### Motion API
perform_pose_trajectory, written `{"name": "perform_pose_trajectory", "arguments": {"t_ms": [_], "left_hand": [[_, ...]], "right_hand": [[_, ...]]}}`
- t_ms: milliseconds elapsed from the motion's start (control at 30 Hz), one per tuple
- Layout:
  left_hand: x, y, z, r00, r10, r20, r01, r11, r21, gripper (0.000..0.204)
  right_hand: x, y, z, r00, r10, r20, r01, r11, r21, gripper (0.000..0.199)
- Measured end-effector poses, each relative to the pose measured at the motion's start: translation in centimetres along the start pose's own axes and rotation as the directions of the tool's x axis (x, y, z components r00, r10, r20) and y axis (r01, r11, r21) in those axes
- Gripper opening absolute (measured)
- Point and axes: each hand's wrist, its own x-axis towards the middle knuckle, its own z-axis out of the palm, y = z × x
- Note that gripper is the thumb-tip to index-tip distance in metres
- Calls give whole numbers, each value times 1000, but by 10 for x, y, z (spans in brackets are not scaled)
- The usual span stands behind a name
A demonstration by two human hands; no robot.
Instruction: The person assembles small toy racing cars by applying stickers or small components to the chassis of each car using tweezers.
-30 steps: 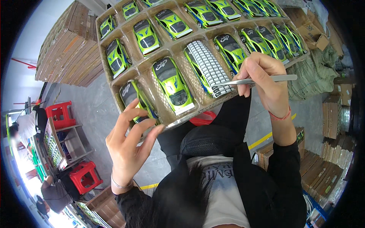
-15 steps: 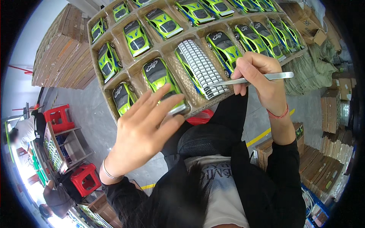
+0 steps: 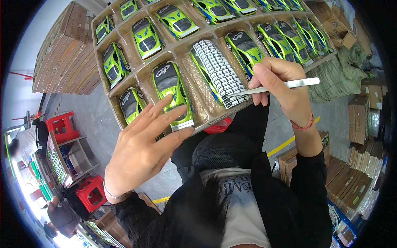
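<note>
Tray (image 3: 203,112), brownish translucent moulded plastic, diamond-textured pocket floors, spans upper centre. Sticker sheet (image 3: 219,71), one, white with black grid, long and curved, lies at centre over a green toy car (image 3: 200,65), its lower end near the tray's front edge. Right hand (image 3: 282,78), right of centre: thumb and fingers clamped on slim metal tweezers (image 3: 305,82), one pair, tip at the sheet's lower end. Left hand (image 3: 142,151), lower left of centre: fingers apart over the tray's front edge, above a second glossy car (image 3: 167,77); contact cannot be told. Bare pocket strip left of the sheet; open grey floor (image 3: 80,120) left of the tray. Red plastic stools (image 3: 92,193): two, lower left.
</note>
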Motion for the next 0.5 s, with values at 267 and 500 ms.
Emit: {"name": "perform_pose_trajectory", "arguments": {"t_ms": [267,500], "left_hand": [[-3,-1,-1,999,45,26,-46,997,64,24],[-4,-1,1,1000,-11,26,9,996,92,25]], "right_hand": [[-1,2,3,1000,-4,12,4,1000,3,29],[-1,3,3,999,7,39,-8,1000,11,28]]}}
